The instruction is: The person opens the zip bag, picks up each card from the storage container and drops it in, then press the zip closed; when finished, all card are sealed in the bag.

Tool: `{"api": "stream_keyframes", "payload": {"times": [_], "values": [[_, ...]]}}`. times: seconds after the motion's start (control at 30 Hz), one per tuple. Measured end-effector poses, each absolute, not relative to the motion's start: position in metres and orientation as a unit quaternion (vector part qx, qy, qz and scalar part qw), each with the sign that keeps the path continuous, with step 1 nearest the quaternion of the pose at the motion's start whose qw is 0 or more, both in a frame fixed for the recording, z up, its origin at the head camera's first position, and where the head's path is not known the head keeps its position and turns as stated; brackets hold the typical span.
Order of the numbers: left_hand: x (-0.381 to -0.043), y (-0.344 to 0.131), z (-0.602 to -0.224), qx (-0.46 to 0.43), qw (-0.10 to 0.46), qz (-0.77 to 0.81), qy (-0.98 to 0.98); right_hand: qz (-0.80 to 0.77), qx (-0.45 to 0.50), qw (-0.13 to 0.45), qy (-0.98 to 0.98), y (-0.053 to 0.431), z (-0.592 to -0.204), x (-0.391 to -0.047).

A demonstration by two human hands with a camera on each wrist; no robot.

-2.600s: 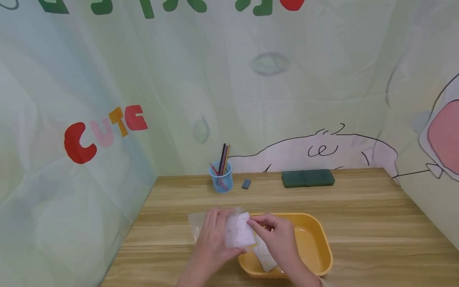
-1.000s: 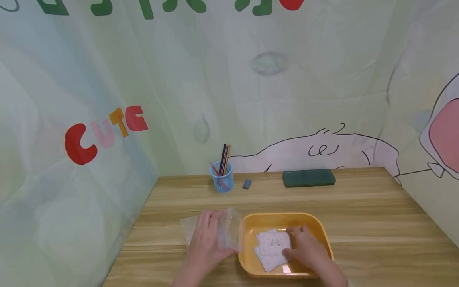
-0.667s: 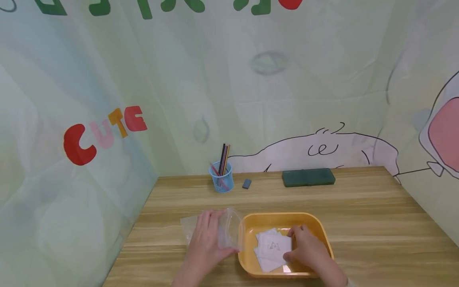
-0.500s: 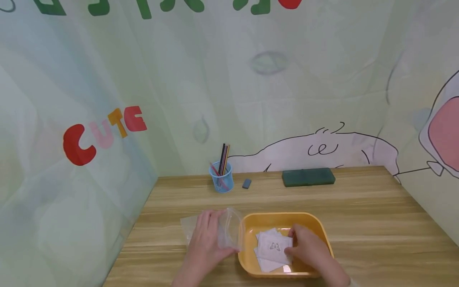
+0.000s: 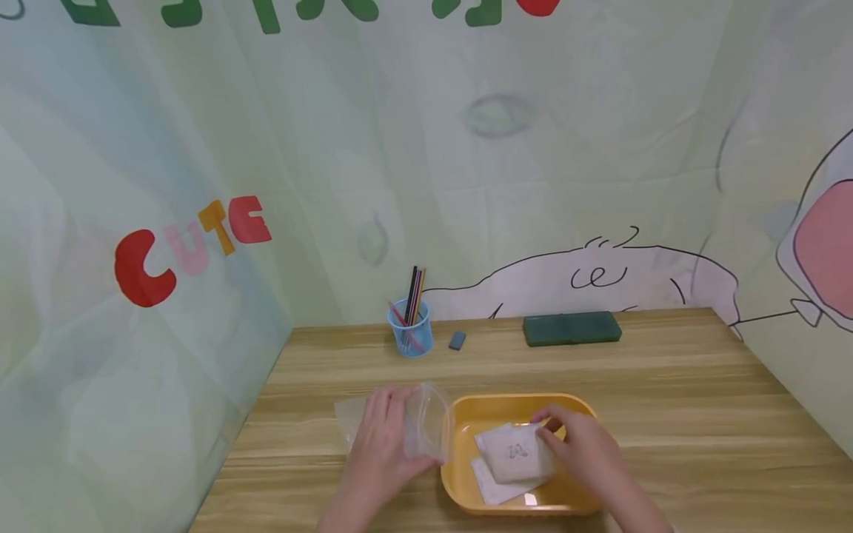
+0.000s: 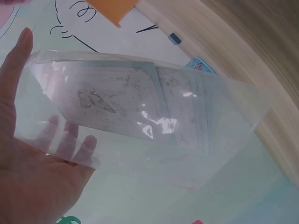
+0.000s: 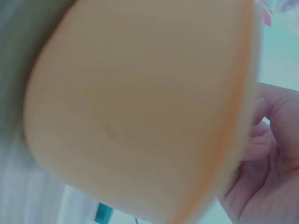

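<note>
My left hand (image 5: 380, 448) grips a clear plastic bag (image 5: 429, 418), its mouth facing the tray. Through the bag's film in the left wrist view, several printed cards (image 6: 112, 95) show, the front one with a butterfly drawing. In the head view, my right hand (image 5: 583, 448) pinches the upper right edge of a white square card (image 5: 516, 453) printed with a butterfly. That card is tilted over other white cards (image 5: 489, 492) in the yellow tray (image 5: 456, 474). In the right wrist view the tray's outer wall (image 7: 140, 93) hides the card and most fingertips.
Behind the tray, a blue cup (image 5: 412, 337) of pencils, a small grey-blue block (image 5: 457, 340) and a dark green case (image 5: 571, 329) stand along the back of the wooden table (image 5: 680, 414). A printed cloth (image 5: 426, 163) hangs behind and beside the table.
Earlier my right hand held white cards at the bag's mouth; then they lay in the tray. Now it has raised the top card's right side. My left hand keeps the bag left of the tray.
</note>
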State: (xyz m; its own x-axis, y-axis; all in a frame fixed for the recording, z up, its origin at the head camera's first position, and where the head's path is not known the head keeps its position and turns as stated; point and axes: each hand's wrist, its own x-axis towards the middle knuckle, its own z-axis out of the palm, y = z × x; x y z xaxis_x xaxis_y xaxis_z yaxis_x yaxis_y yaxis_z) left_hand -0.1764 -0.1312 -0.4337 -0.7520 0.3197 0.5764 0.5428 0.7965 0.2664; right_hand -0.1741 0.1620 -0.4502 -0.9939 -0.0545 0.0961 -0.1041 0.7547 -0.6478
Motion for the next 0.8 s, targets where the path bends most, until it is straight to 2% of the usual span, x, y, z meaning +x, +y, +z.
{"api": "stream_keyframes", "payload": {"times": [0.2,0.47,0.8], "values": [[-0.176,-0.13,-0.435,-0.239,0.258,-0.211,-0.912,0.369,0.032,0.105,-0.923,0.162,-0.431,-0.169],[-0.175,-0.129,-0.434,-0.243,0.265,-0.21,-0.909,0.399,0.043,0.243,-0.883,0.16,-0.408,-0.162],[-0.173,-0.127,-0.432,-0.24,0.249,-0.215,-0.913,0.492,0.029,0.306,-0.815,0.15,-0.394,-0.151]]}}
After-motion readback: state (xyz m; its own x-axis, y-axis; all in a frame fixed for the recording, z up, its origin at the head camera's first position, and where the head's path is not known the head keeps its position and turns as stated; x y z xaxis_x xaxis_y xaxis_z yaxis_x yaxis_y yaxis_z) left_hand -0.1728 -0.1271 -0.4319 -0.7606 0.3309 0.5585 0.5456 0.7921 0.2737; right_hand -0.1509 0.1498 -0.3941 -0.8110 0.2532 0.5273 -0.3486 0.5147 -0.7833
